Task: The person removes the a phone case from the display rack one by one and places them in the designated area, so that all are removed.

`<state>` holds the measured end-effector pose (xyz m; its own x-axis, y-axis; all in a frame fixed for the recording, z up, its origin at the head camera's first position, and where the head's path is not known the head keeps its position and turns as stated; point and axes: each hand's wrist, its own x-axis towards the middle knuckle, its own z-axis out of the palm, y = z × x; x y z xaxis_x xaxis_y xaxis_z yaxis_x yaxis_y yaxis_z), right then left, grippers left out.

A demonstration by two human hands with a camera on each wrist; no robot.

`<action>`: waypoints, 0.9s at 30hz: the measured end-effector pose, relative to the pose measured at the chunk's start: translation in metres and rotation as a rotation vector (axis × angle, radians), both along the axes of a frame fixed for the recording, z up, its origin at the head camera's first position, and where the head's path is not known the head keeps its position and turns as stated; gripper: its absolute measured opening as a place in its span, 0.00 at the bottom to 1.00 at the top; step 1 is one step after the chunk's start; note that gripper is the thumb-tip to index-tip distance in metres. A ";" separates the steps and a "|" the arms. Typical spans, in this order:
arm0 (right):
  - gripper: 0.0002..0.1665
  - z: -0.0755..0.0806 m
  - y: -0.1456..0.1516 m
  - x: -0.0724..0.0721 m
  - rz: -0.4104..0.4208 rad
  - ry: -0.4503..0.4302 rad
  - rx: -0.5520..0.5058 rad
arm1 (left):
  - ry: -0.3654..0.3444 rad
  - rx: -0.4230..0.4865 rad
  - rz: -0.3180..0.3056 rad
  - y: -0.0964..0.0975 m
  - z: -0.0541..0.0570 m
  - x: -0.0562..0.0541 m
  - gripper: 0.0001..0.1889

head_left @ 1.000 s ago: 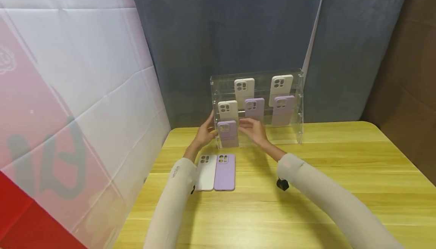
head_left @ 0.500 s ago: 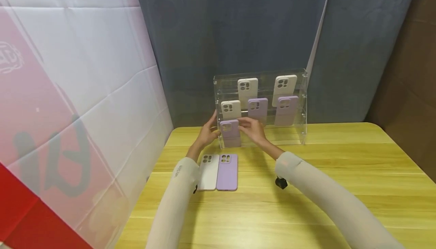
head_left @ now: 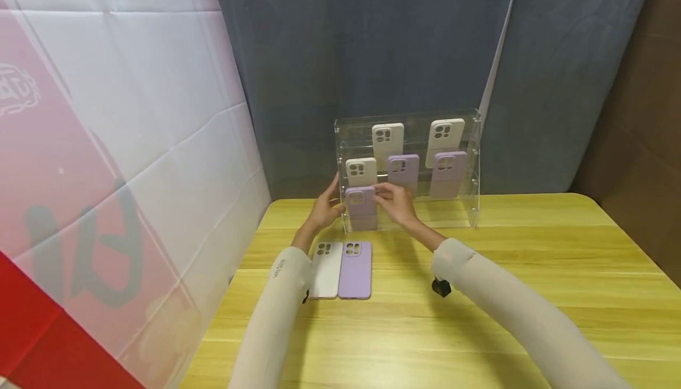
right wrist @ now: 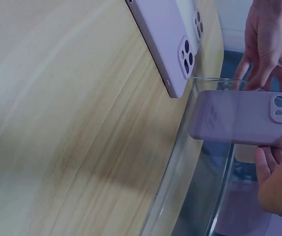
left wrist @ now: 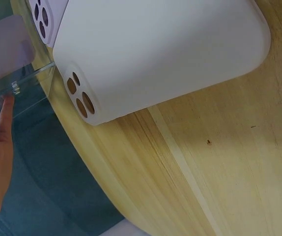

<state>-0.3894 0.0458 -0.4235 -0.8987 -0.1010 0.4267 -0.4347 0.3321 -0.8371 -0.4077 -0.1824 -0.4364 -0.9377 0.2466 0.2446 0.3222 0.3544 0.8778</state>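
A clear acrylic display stand [head_left: 409, 122] holds white and purple phone cases in tiers. My right hand [head_left: 396, 203] pinches the right edge of the purple phone case [head_left: 362, 214] in the stand's lowest tier at left. In the right wrist view that purple phone case [right wrist: 234, 115] stands behind the clear front lip, and the thumb of my right hand [right wrist: 281, 182] lies by its camera cutouts. My left hand [head_left: 323, 210] grips the stand's left side panel, thumb in front; its other fingers are partly hidden behind the panel.
On the table [head_left: 479, 318], a white phone case [head_left: 326, 271] and a purple phone case [head_left: 355, 271] lie side by side in front of the stand. Grey cloth [head_left: 372, 40] hangs behind the table, and a white and pink sheet [head_left: 159, 111] hangs at left.
The lower purple case has shifted slightly within its tier, first left, then back right. My right fingers have closed in on its edge. My left hand stays at the stand's side.
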 end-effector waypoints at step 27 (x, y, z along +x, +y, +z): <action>0.18 0.033 0.040 0.012 -0.043 0.051 -0.027 | -0.045 0.050 -0.025 0.000 0.001 0.000 0.55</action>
<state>-0.3774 0.0860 -0.3905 -0.8791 -0.0509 0.4739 -0.4628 0.3287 -0.8233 -0.4075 -0.1821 -0.4350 -0.9417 0.2589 0.2148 0.2901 0.3022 0.9080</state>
